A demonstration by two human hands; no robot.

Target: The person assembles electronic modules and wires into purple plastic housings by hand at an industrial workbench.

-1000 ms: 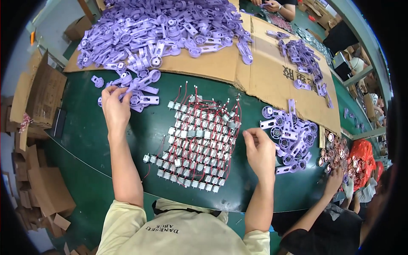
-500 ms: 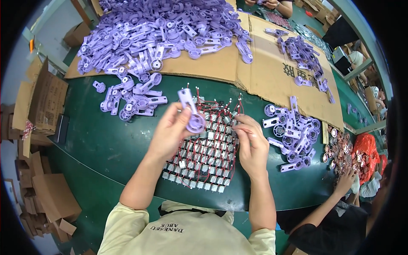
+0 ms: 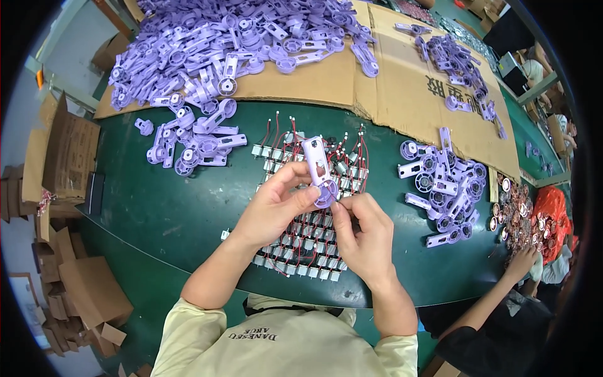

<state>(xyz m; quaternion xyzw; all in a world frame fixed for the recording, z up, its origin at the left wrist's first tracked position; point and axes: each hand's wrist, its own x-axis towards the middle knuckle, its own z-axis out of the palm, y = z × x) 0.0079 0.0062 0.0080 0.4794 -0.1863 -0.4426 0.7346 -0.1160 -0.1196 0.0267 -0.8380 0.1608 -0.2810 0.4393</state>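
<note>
My left hand (image 3: pixel 284 204) holds a light purple plastic handle shell (image 3: pixel 316 160) over the middle of the table. Its slotted arm points up and away, and its round ring end is low, by my thumb. Thumb and fingers of my right hand (image 3: pixel 363 235) are pinched together at the right side of the ring. What they grip is mostly hidden by the fingertips. Beneath both hands lie rows of small silver motors (image 3: pixel 304 271) with red wires and white plugs, partly covered by my hands. One white-plugged piece (image 3: pixel 225 234) lies left of the rows.
A big heap of purple shells (image 3: pixel 207 47) covers cardboard (image 3: pixel 314 88) at the back. Smaller shell piles lie left (image 3: pixel 195 141) and right (image 3: pixel 443 188). At the right, another person's hand (image 3: pixel 524 261) touches copper-coloured coils (image 3: pixel 515 213) beside a red bag (image 3: pixel 553 217). Cardboard boxes (image 3: pixel 94 283) stand left.
The shell in my left hand has moved right and stands more upright. My right hand, with a red wire showing at its fingers before, has come in from the right to the shell's ring.
</note>
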